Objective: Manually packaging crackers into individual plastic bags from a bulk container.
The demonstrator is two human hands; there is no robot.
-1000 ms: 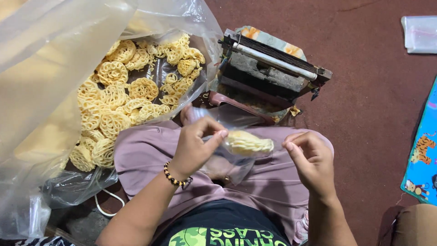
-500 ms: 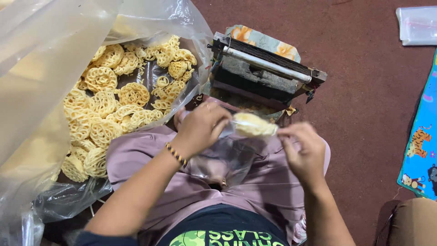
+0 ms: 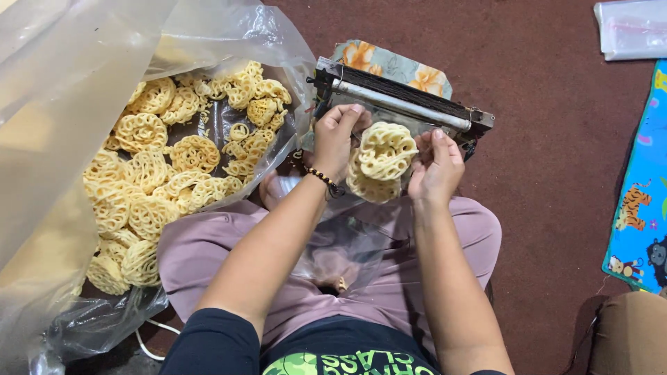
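At the sealer (image 3: 403, 104), left hand (image 3: 335, 142), right hand (image 3: 435, 169) now pinching raised cracker bag (image 3: 381, 161)

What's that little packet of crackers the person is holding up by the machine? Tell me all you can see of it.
The small clear bag of crackers is thin, see-through plastic holding a few pale yellow, lacy, flower-shaped crackers, stacked and overlapping. The left hand pinches its upper left edge and the right hand grips its right side. It is held above the lap with its top at the bar of the worn tabletop sealer. Whether the top is closed cannot be told.
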